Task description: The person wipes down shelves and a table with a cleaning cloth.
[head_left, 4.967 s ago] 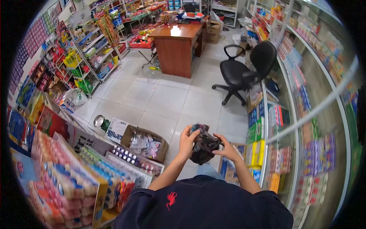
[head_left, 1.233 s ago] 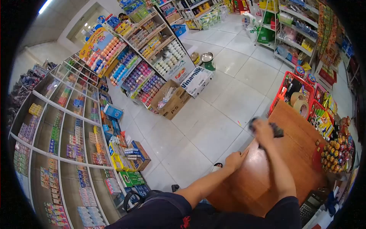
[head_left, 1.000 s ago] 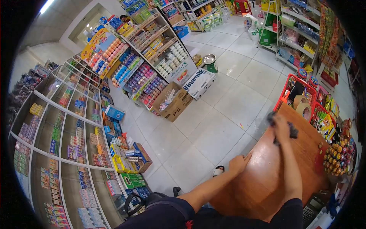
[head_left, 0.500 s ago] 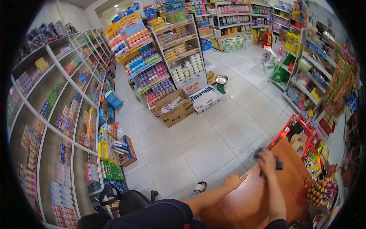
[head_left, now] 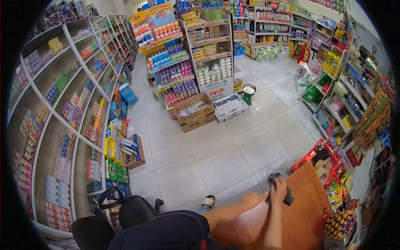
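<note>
A dark grey rag (head_left: 288, 197) lies bunched on the brown wooden tabletop (head_left: 306, 189), near its far left edge. My right hand (head_left: 278, 192) presses down on the rag with its fingers closed over it, and parts of the cloth stick out on both sides. My left hand (head_left: 251, 200) is closed at the table's left edge, just beside the right hand; its fingertips are partly hidden.
Red baskets (head_left: 320, 151) with tape rolls (head_left: 322, 170) and packets adjoin the table's far right side. Wrapped lollipops (head_left: 341, 225) stand at the near right corner. A black chair (head_left: 137, 210) is at left. Across the tiled floor are a P/S carton (head_left: 196, 118) and a Vinamilk box (head_left: 230, 109).
My right hand has moved the rag left and nearer along the tabletop, closer to my left hand. The left hand stays at the table edge. The camera view has shifted slightly.
</note>
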Motion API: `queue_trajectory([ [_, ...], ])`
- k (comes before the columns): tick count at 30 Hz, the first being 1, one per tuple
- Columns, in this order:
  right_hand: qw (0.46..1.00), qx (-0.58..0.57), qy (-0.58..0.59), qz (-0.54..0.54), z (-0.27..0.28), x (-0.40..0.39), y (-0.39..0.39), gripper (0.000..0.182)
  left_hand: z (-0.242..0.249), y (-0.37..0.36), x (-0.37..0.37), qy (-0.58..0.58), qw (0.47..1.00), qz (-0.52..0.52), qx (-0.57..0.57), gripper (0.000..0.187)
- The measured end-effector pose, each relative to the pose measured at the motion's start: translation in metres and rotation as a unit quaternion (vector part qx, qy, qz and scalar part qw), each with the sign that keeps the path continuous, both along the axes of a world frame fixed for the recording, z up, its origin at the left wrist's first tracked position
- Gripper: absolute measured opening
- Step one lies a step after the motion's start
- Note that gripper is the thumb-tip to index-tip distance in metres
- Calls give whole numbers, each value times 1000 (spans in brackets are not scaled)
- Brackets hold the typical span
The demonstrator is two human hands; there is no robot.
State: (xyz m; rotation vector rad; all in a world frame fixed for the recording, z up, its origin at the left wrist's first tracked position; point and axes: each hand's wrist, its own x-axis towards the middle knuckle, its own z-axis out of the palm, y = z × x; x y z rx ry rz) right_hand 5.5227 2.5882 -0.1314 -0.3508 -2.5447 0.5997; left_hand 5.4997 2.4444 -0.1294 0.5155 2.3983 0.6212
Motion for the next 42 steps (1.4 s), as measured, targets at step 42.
queue_trajectory([
  [42, 860, -94, 4, -501, 63, 57, 121, 22, -9, 2, 1, 43, 999, -10, -21, 68],
])
